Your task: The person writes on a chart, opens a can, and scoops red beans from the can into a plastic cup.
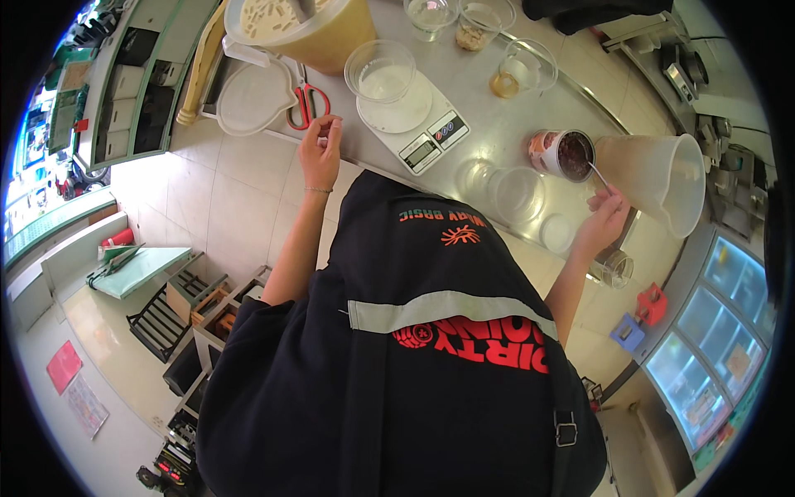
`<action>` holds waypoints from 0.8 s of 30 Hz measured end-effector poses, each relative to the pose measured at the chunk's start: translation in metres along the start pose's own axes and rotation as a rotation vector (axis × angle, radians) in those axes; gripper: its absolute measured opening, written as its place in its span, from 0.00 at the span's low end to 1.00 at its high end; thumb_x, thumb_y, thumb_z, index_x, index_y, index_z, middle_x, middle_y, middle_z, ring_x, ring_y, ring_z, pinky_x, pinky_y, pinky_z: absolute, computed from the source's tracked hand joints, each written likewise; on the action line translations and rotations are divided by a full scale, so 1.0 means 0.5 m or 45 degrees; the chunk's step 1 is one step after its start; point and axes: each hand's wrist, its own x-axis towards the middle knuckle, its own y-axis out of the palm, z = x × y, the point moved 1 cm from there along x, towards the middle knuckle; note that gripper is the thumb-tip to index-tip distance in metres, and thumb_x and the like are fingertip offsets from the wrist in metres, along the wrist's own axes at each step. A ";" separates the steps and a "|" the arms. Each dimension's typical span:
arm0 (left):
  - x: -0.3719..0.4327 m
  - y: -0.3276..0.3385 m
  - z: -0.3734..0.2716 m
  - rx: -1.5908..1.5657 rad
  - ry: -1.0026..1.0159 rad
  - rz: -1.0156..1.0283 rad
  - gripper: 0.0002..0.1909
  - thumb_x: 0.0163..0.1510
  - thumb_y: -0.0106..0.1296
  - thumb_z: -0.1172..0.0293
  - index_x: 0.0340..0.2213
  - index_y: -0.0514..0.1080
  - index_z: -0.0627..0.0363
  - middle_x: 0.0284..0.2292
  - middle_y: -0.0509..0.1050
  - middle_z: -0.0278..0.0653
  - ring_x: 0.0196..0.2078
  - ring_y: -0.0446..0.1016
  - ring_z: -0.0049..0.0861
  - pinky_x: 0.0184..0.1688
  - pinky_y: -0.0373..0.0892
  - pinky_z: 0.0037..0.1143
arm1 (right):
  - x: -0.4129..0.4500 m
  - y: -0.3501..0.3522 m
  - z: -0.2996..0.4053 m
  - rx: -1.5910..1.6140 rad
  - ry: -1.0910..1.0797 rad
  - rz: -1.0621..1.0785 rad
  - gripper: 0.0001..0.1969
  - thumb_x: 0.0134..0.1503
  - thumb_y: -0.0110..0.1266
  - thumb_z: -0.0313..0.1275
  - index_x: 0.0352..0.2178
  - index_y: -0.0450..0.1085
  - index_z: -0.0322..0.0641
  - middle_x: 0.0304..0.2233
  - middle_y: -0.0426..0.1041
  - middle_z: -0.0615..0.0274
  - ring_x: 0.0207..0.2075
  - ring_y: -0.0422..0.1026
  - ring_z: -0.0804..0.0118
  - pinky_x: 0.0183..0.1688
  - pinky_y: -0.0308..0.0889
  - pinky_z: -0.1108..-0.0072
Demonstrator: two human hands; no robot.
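My right hand [605,214] grips the thin metal handle [599,176] of a utensil, probably a spoon. Its far end dips into an open can [545,152] of dark reddish-brown food [575,156], which hides it. The can leans towards me on the steel table [435,59]. Loosely curled, my left hand [320,149] holds nothing visible near the table's front edge. Just beyond it lie red-handled scissors [307,105]. To its right, a clear plastic cup [380,73] stands on a white digital kitchen scale [428,149].
A large tub [335,43] of creamy liquid with pieces stands far left, beside a white lid [254,99]. Clear cups [430,15] line the back; one holds crumbly pieces [473,38]. A tall translucent pitcher [646,177] stands beyond my right hand. Another clear cup [517,194] sits near the front edge.
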 end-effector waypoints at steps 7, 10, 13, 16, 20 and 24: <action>0.040 0.006 -0.001 -0.036 0.216 0.204 0.25 0.52 0.62 0.71 0.51 0.68 0.55 0.43 0.72 0.33 0.39 0.69 0.20 0.35 0.68 0.21 | -0.021 -0.001 -0.015 0.055 0.093 -0.006 0.14 0.70 0.41 0.34 0.39 0.69 0.34 0.25 0.71 0.62 0.24 0.70 0.74 0.28 0.65 0.83; 0.054 0.025 -0.021 -0.061 0.229 0.311 0.44 0.44 0.68 0.68 0.61 0.57 0.52 0.57 0.63 0.40 0.53 0.66 0.30 0.50 0.67 0.31 | -0.016 0.012 -0.009 0.127 0.262 -0.015 0.16 0.69 0.41 0.35 0.37 0.69 0.32 0.25 0.71 0.62 0.25 0.70 0.73 0.29 0.66 0.81; 0.083 0.038 -0.044 0.032 0.304 0.402 0.51 0.42 0.70 0.66 0.63 0.53 0.54 0.61 0.57 0.41 0.59 0.62 0.34 0.56 0.66 0.35 | -0.013 0.021 -0.016 0.348 0.350 -0.126 0.16 0.70 0.39 0.36 0.38 0.69 0.34 0.24 0.72 0.64 0.23 0.69 0.76 0.27 0.64 0.84; 0.108 0.059 -0.056 -0.076 0.364 0.533 0.55 0.41 0.71 0.66 0.64 0.49 0.57 0.62 0.54 0.44 0.63 0.58 0.37 0.61 0.63 0.38 | -0.017 0.013 -0.010 0.336 0.433 -0.042 0.16 0.70 0.38 0.36 0.37 0.69 0.35 0.24 0.72 0.64 0.23 0.70 0.75 0.27 0.65 0.84; 0.131 0.080 -0.075 -0.103 0.408 0.614 0.58 0.39 0.72 0.66 0.64 0.47 0.59 0.62 0.55 0.46 0.64 0.58 0.38 0.63 0.61 0.39 | -0.036 0.017 -0.013 0.406 0.489 -0.149 0.15 0.70 0.39 0.36 0.37 0.69 0.35 0.24 0.72 0.63 0.23 0.70 0.74 0.27 0.65 0.83; 0.143 0.094 -0.081 -0.194 0.430 0.652 0.58 0.39 0.72 0.67 0.64 0.46 0.60 0.61 0.56 0.46 0.64 0.58 0.38 0.65 0.58 0.37 | -0.052 0.020 -0.049 0.646 0.616 -0.286 0.15 0.69 0.40 0.36 0.38 0.69 0.35 0.23 0.73 0.62 0.22 0.70 0.72 0.28 0.66 0.81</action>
